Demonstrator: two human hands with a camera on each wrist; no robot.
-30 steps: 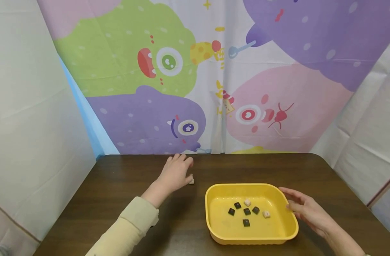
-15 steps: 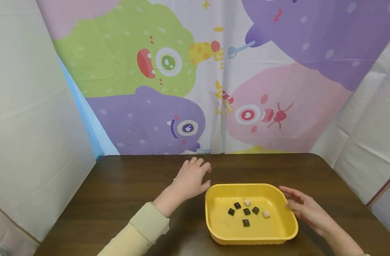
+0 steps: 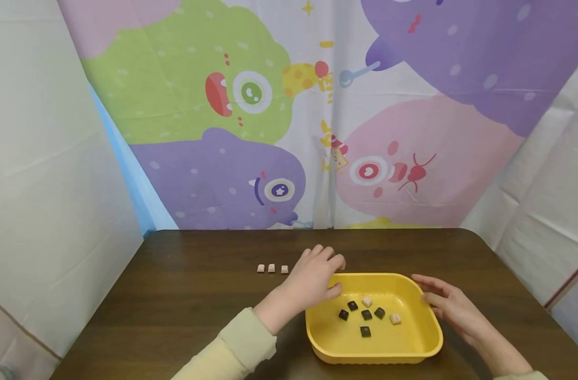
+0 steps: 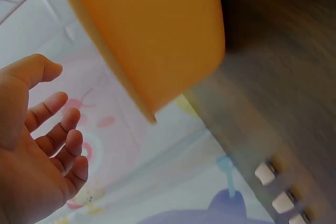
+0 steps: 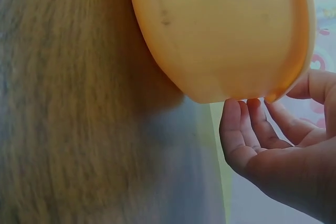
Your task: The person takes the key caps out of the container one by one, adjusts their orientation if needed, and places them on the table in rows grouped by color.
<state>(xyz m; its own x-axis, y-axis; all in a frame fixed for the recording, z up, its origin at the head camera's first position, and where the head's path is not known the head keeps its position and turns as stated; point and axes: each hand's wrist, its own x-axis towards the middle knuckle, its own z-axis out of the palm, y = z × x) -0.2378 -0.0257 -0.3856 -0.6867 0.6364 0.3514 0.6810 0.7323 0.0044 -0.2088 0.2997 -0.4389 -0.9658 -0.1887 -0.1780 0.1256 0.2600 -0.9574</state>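
My left hand (image 3: 312,277) is over the left rim of the yellow tray (image 3: 374,356), fingers loosely bent and nothing visible in its grasp. In the left wrist view its palm and spread fingertips show bare, apart from the tray. With the right hand (image 3: 452,309) I hold the tray's right rim, thumb at the rim and fingers against the outer wall. Inside the tray lie several black keycaps (image 3: 366,315) and two white ones, one white keycap (image 3: 395,319) being near the right. Three white keycaps (image 3: 271,268) stand in a row on the table, left of the tray.
The dark wooden table (image 3: 175,306) reaches back to a cartoon-printed curtain (image 3: 251,174). Pale cloth (image 3: 42,158) hangs on the left, and more cloth (image 3: 550,184) hangs on the right.
The left hand has moved right, from beside the row of white keycaps to over the tray's left rim, uncovering the row. The right hand and tray have stayed in place.
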